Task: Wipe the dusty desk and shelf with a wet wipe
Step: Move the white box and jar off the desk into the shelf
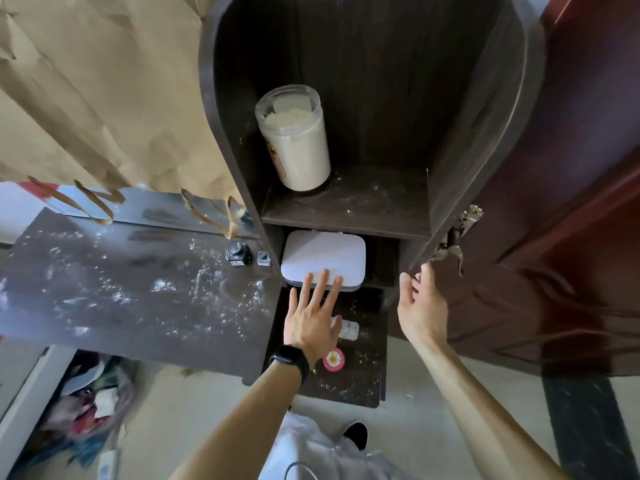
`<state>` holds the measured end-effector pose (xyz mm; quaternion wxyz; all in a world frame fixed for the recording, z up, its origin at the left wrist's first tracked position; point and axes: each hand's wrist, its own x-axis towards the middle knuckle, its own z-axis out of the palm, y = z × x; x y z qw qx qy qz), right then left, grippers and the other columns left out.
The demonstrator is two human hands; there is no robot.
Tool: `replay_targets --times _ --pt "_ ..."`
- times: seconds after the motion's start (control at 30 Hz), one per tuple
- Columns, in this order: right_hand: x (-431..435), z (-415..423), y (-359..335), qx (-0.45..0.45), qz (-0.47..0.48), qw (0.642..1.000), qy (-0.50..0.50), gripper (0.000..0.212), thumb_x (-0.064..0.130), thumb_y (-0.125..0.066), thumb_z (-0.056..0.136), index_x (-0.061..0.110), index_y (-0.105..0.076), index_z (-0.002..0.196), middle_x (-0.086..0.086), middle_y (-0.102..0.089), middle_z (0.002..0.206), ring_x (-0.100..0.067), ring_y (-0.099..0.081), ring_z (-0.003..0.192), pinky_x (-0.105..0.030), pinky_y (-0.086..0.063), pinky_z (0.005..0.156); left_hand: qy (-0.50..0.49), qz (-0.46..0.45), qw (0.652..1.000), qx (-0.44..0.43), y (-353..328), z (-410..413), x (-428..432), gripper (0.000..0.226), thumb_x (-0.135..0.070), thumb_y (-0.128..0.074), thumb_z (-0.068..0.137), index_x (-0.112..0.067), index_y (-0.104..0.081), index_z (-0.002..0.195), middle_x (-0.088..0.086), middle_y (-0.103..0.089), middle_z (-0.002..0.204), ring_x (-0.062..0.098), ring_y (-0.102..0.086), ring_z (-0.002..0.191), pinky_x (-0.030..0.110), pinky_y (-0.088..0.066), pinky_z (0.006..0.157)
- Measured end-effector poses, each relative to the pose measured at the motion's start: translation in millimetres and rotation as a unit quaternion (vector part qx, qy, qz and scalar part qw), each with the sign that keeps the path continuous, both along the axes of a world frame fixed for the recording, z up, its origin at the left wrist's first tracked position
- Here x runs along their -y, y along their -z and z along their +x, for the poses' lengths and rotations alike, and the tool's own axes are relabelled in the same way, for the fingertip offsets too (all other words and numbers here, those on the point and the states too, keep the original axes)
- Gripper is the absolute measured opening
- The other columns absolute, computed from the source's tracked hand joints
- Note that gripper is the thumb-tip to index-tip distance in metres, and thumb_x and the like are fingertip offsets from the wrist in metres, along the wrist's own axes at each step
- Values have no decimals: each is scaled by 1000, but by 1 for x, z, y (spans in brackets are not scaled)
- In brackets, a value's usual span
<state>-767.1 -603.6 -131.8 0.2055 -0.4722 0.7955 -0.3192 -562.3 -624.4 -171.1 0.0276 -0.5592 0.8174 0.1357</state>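
A dark desk (114, 292) lies at left, scattered with white dust. Beside it stands a dark shelf unit (349, 206) whose boards are dusty too. My left hand (313, 313), fingers spread and holding nothing, reaches over the low shelf board, its fingertips on the front edge of a white flat box (325, 256) in the lower compartment. My right hand (420, 303) is open and holds nothing, its fingertips at the lower corner of the shelf's right side panel. A white wet-wipe pack (348, 329) lies on the low board, partly hidden by my left hand.
A clear jar of pale powder (294, 136) stands on the upper shelf. A black ink bottle (238, 253) and a small cap (264, 258) sit at the desk's back right. A pink daisy disc (333, 358) lies on the low board. Brown paper (97, 91) hangs at left; a red door (571, 237) is right.
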Motion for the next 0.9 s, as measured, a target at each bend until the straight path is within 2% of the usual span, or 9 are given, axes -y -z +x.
replay_targets --times 0.17,0.47,0.67,0.77,0.9 --pt "-2 -6 3 64 27 997 -21 49 42 -46 101 21 -32 142 -15 -55 141 -27 -60 123 -48 -50 102 -8 -4 1000 -9 4 0 18 84 -39 -49 96 -38 8 157 -6 15 166 28 12 153 54 -8 123" --pt "-5 -9 6 91 26 995 -35 61 38 -47 101 17 -23 152 -18 -52 143 -27 -52 132 -49 -44 108 -14 3 1000 -6 2 -1 30 93 -33 -54 91 -43 13 155 -9 17 166 24 14 153 57 -13 122" --pt "-9 -12 10 94 27 994 -50 66 35 -50 100 17 -18 155 -15 -48 148 -24 -50 135 -46 -42 110 0 21 999 25 -5 -3 32 97 -35 -56 90 -41 17 154 -7 23 164 24 18 152 60 -3 120" --pt "-17 -10 13 96 26 993 -68 71 30 -53 100 19 -12 157 -9 -42 154 -19 -51 133 -43 -43 110 1 8 1000 21 -9 -4 28 92 -35 -54 90 -35 9 158 -3 16 166 25 13 153 57 -3 123" --pt "-32 -3 26 96 22 992 -72 74 26 -57 98 28 -12 157 -1 -40 155 -16 -50 133 -44 -43 110 -22 -13 999 -37 -1 9 -3 83 -27 -54 91 -28 -6 160 -1 5 168 23 5 154 51 -4 123"
